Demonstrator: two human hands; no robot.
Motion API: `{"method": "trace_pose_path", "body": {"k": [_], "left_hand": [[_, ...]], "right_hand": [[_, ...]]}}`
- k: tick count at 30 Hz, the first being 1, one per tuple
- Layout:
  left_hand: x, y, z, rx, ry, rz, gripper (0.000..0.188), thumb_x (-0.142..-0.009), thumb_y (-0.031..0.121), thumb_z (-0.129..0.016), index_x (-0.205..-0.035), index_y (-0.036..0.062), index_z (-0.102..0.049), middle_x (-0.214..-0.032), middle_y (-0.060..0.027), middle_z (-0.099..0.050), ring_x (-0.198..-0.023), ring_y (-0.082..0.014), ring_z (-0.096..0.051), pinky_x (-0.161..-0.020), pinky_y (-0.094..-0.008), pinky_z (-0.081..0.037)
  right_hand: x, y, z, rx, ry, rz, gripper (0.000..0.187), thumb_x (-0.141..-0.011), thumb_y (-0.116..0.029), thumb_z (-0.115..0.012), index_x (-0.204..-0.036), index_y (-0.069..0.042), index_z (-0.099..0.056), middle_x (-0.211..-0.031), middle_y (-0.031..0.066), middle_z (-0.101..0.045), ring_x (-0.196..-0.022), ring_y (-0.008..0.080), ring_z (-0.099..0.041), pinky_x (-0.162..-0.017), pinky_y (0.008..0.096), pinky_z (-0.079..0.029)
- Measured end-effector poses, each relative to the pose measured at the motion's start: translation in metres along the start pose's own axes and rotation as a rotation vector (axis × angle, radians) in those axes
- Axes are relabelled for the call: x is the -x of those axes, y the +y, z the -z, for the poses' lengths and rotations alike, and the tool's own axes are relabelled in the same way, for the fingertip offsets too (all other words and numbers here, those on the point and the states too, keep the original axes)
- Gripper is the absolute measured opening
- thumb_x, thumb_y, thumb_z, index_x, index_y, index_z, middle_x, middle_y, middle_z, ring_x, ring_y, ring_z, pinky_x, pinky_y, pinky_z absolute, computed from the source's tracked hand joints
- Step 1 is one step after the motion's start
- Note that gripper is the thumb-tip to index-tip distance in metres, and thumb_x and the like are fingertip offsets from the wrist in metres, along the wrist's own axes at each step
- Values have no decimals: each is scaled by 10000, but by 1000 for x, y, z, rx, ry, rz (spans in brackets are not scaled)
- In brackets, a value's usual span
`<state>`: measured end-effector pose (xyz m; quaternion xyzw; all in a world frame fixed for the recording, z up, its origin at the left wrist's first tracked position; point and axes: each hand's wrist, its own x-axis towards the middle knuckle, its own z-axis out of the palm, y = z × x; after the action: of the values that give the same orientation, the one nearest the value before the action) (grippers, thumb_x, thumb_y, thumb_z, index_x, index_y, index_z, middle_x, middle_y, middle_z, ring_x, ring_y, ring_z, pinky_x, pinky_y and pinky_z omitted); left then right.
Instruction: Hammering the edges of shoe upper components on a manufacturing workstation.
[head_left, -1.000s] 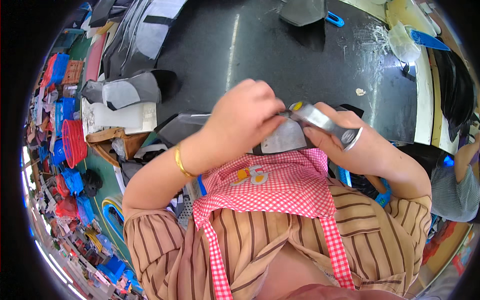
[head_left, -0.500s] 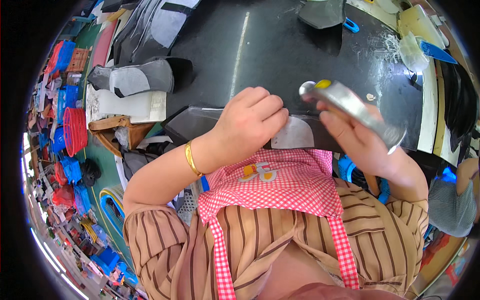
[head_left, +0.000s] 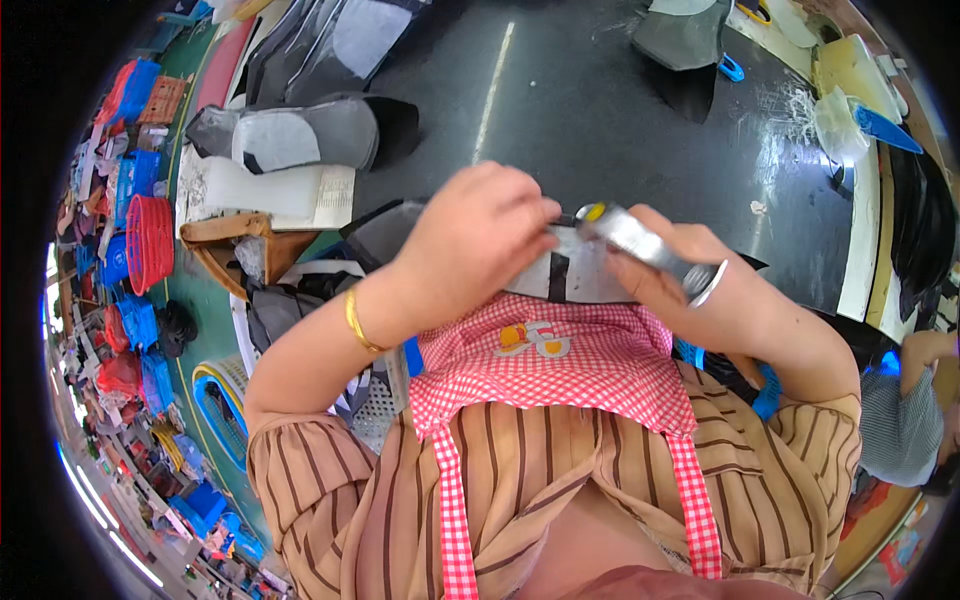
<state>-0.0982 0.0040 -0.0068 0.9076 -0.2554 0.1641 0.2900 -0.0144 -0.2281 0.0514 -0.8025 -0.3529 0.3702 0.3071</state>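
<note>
A dark grey shoe upper piece [head_left: 385,232] with a light grey patch [head_left: 592,272] and a short black strip lies along the near edge of the black worktop. My left hand [head_left: 485,232], slightly blurred, pinches the piece's upper edge with its fingers closed. In my right hand [head_left: 668,262] is a silver hammer [head_left: 638,240] with a flared end and a yellow spot near its tip. The tip is close beside my left fingertips, over the patch. Whether it touches the piece I cannot tell.
Similar upper pieces lie at the left [head_left: 345,135], stacked at the back left [head_left: 330,50] and at the back right [head_left: 685,35]. A blue cutter [head_left: 731,68] lies by the latter. A wooden frame [head_left: 225,232] hangs off the left side. Another person's sleeve [head_left: 900,425] shows far right.
My right hand has brought the hammer left and slightly down, close to my left fingers. The piece has shifted, so the black strip on its patch now shows. The view has moved slightly.
</note>
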Motion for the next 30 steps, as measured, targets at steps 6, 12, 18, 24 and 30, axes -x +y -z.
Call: {"method": "trace_pose_path", "body": {"k": [6, 12, 18, 24, 30], "left_hand": [[15, -8, 1, -56, 10, -15, 278, -713, 91, -776, -971, 34, -691, -927, -67, -610, -858, -261, -588, -741, -384, -488], [22, -4, 1, -258, 89, -87, 288, -694, 131, -783, -961, 71, -695, -918, -32, -634, -859, -222, -582, -739, -352, -461], [20, -11, 17, -86, 63, 166, 252, -692, 117, -777, -917, 59, -678, -933, -60, -631, -831, -233, -592, -721, -367, -466], [31, -15, 21, -171, -54, -5, 241, -710, 102, -771, -919, 44, -665, -939, -85, -619, -810, -273, -584, -720, -364, -474], [36, -26, 35, -54, 37, 167, 246, -679, 96, -787, -897, 56, -679, -934, -71, -605, -818, -251, -574, -720, -354, -478]], "right_hand": [[-4, -15, 7, -25, 174, 179, 253, -964, -214, -600, -1052, 0, -500, -799, 276, -634, -791, 493, -623, -625, 490, -496], [-23, -24, 6, -38, 42, 115, 159, -958, -131, -615, -1018, -5, -539, -786, 250, -626, -750, 469, -614, -632, 446, -500], [-25, -26, -5, 109, -55, 71, 269, -960, -220, -605, -967, 23, -490, -781, 279, -641, -766, 491, -631, -625, 498, -499], [-31, -46, 2, -138, 32, 46, 282, -991, -151, -591, -1255, -52, -584, -749, 69, -580, -647, 149, -527, -631, 300, -456], [-51, -42, 4, 91, -156, -7, 248, -984, -195, -587, -1131, 4, -569, -821, 182, -633, -727, 312, -612, -666, 378, -493]]}}
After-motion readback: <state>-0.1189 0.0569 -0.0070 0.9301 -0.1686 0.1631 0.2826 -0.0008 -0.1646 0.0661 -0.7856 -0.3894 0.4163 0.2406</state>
